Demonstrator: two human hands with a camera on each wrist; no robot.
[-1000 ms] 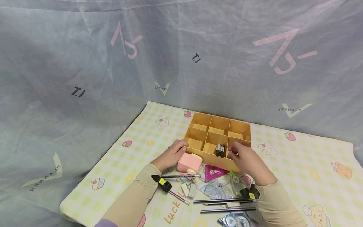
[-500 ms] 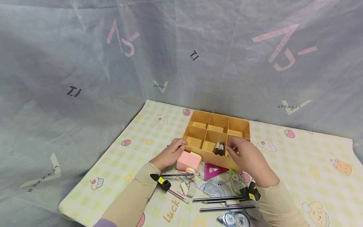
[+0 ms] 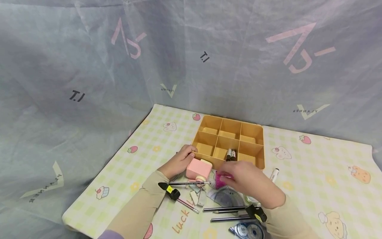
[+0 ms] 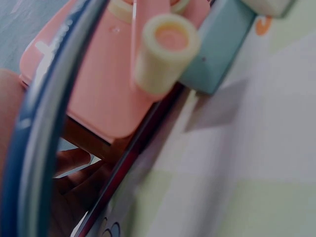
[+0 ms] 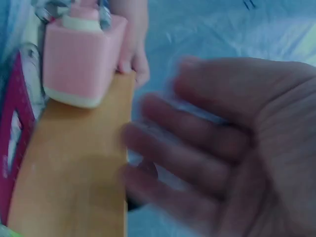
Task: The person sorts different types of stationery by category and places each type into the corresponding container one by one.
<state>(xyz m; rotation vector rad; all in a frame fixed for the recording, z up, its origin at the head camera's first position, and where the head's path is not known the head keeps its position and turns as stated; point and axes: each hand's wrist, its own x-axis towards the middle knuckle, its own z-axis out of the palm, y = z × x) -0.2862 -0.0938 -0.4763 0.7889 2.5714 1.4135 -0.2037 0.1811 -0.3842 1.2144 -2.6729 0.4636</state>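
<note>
In the head view my left hand (image 3: 179, 162) grips the left front corner of a yellow six-compartment storage box (image 3: 216, 162), its fingers over the rim. Just below that hand stands a pink pencil sharpener (image 3: 199, 169) with a crank, seen close in the left wrist view. My right hand (image 3: 250, 181) is in front of the box, overlapping a magenta set square (image 3: 220, 182) in the head view. The right wrist view shows that hand's fingers (image 5: 173, 148) loosely bent, blurred, with nothing between them. Two black-and-white tubes (image 3: 229, 154) stand in the front middle compartment.
Before the box lie a clear protractor (image 3: 223, 196), erasers (image 3: 194, 198), several dark pencils (image 3: 229, 219), a red pencil (image 3: 187, 205) and a blue correction tape (image 3: 247, 229). A white marker-like stick (image 3: 274, 174) lies right of the box. Grey fabric (image 3: 191, 66) hangs behind the table.
My right hand has left the right front compartment and moved left and toward me, over the set square. The white stick right of the box now shows. The left hand stays at the corner.
</note>
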